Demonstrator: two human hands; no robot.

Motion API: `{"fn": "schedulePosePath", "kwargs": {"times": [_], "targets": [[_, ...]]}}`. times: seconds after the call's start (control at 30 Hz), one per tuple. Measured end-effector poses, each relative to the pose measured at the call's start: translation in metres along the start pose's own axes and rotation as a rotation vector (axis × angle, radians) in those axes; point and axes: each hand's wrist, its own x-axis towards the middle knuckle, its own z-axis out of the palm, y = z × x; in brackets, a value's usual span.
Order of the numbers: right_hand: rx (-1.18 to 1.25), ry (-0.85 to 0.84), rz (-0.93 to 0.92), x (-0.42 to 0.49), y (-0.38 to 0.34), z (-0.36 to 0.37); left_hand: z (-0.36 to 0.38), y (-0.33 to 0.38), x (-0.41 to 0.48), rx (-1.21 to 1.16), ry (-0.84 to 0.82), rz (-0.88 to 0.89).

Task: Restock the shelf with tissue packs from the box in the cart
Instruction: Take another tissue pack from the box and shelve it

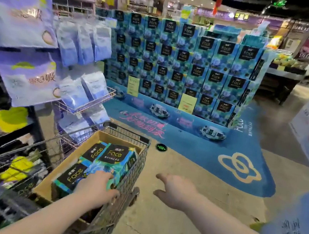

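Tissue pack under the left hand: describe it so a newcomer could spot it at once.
Start at the wire cart at lower left, which holds an open cardboard box. Inside lie teal packs with black "Face" labels. The one meant is the nearest pack, at the box's near right beside the cart's wall: alone among them, it has the left hand resting on it.

1. A beige floor point(182, 232) carries a blue floor mat point(205, 145) with pink lettering.
2. A wall of stacked blue boxes point(178, 64) stands on it.
3. Small ceiling lights point(190, 0) glow above dim aisles.
4. The far right holds possibly produce stands point(287, 63)
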Motion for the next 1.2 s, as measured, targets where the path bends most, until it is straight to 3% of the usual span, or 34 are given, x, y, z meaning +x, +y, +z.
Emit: {"fn": "schedulePosePath", "kwargs": {"times": [0.17,0.47,0.67,0.87,1.2], "targets": [[-0.032,-0.056,-0.113,0.051,0.03,-0.01,0.01,0.009,0.004,-0.022,0.029,-0.158],[-0.105,-0.095,-0.339,0.151,0.01,-0.012,0.019,-0.03,0.042,-0.161,0.01,-0.438],[-0.169,-0.169,-0.33,0.241,0.004,-0.018,0.035,-0.059,0.105,-0.431,-0.043,-0.563],[-0.203,-0.237,-0.336,0.324,-0.017,-0.019,0.041,-0.092,0.144,-0.469,-0.11,-0.657],[-0.235,-0.452,-0.408,0.42,-0.044,0.01,0.077,-0.096,0.166,-0.759,-0.053,-0.924]]}}
